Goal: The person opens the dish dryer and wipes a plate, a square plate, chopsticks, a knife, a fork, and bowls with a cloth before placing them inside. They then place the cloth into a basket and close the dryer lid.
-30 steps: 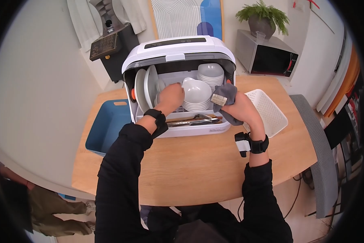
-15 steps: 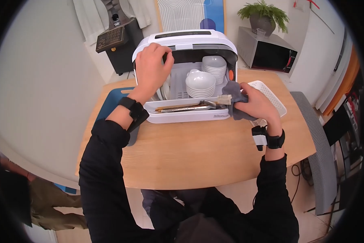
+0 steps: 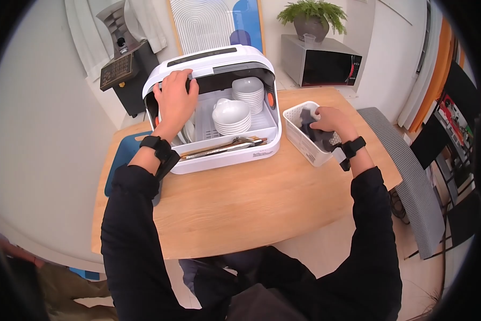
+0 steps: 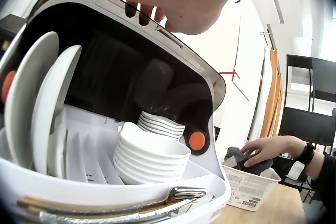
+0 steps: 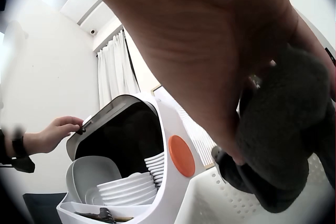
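Observation:
A white dish cabinet (image 3: 219,160) stands on the table with its smoked lid (image 4: 105,40) raised. My left hand (image 3: 176,99) grips the lid's front edge at the upper left, fingertips showing behind it in the left wrist view. Inside the cabinet are upright plates (image 4: 50,103), a front stack of white bowls (image 3: 231,116) and a second stack (image 3: 248,95) behind it. Cutlery and chopsticks (image 3: 224,148) lie in the front tray. On the right, my right hand (image 3: 334,122) holds a dark grey cloth (image 5: 286,129) at the mouth of a white perforated basket (image 3: 299,142).
A blue bin (image 3: 124,160) stands left of the cabinet, partly behind my left arm. A microwave (image 3: 320,61) with a potted fern (image 3: 311,24) on top is behind the table. A grey checked bench (image 3: 406,182) runs along the right side.
My left hand has moved from inside the cabinet up to the lid's edge. My right hand has carried the grey cloth from the cabinet's right side over to the white basket.

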### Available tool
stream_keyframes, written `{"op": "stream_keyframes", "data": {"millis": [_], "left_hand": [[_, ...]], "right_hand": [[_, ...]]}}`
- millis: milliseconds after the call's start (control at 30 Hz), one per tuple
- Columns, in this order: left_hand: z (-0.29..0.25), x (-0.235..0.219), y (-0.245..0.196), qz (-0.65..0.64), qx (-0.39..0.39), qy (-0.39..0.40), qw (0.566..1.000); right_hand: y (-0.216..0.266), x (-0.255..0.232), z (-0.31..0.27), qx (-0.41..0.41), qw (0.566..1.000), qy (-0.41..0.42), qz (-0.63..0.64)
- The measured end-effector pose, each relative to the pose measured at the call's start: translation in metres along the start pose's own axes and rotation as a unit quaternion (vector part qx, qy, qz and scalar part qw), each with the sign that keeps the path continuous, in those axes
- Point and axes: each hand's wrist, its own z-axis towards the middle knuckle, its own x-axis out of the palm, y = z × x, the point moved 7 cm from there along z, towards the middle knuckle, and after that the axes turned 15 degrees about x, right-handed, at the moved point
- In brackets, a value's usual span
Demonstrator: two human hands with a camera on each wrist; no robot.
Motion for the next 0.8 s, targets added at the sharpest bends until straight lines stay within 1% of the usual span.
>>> {"op": "stream_keyframes", "data": {"millis": [33, 67, 133, 233, 267, 300, 333, 367, 433, 467, 533, 567, 633, 667, 767, 800], "left_hand": [[0.001, 0.000, 0.000, -0.002, -0.004, 0.008, 1.000], [0.002, 0.001, -0.001, 0.001, 0.000, 0.012, 1.000], [0.002, 0.000, 0.001, 0.012, 0.003, 0.019, 1.000], [0.003, -0.003, 0.001, 0.005, 0.008, 0.015, 1.000], [0.003, -0.002, 0.003, -0.002, 0.006, 0.019, 1.000], [0.004, -0.001, 0.006, -0.009, 0.004, 0.022, 1.000], [0.006, 0.000, 0.008, -0.016, 0.004, 0.024, 1.000], [0.008, 0.000, 0.011, -0.022, -0.001, 0.010, 1.000], [0.009, 0.001, 0.016, -0.045, -0.018, 0.016, 0.999], [0.010, 0.002, 0.017, -0.056, -0.025, 0.018, 0.998], [0.010, 0.000, 0.015, -0.036, -0.010, 0.002, 0.999], [0.010, -0.002, 0.013, -0.030, -0.001, -0.001, 1.000], [0.007, -0.006, 0.007, -0.026, 0.026, -0.019, 0.999], [0.004, -0.010, 0.003, -0.030, 0.041, -0.016, 0.999], [-0.006, -0.021, -0.012, -0.036, 0.090, 0.000, 0.995], [-0.013, -0.027, -0.019, -0.033, 0.105, 0.007, 0.994]], "right_hand": [[-0.002, 0.007, 0.003, -0.013, 0.999, 0.025, -0.021], [0.006, -0.006, -0.004, -0.036, 0.999, -0.034, 0.019], [0.027, -0.034, -0.025, -0.088, 0.980, -0.149, 0.097], [0.087, -0.084, -0.046, -0.164, 0.950, -0.145, 0.224], [0.110, -0.099, -0.053, -0.168, 0.939, -0.164, 0.250], [0.132, -0.111, -0.057, -0.172, 0.928, -0.183, 0.275], [0.155, -0.114, -0.054, -0.194, 0.917, -0.181, 0.298], [0.176, -0.116, -0.050, -0.215, 0.905, -0.179, 0.322], [0.215, -0.111, -0.039, -0.268, 0.859, -0.291, 0.327], [0.232, -0.107, -0.037, -0.289, 0.860, -0.296, 0.299], [0.258, -0.102, -0.037, -0.331, 0.860, -0.306, 0.241], [0.265, -0.098, -0.034, -0.346, 0.860, -0.278, 0.252], [0.266, -0.093, -0.029, -0.350, 0.860, -0.251, 0.273], [0.266, -0.094, -0.032, -0.352, 0.860, -0.237, 0.284], [0.260, -0.092, -0.046, -0.349, 0.885, -0.180, 0.250], [0.257, -0.091, -0.055, -0.358, 0.886, -0.177, 0.237]]}}
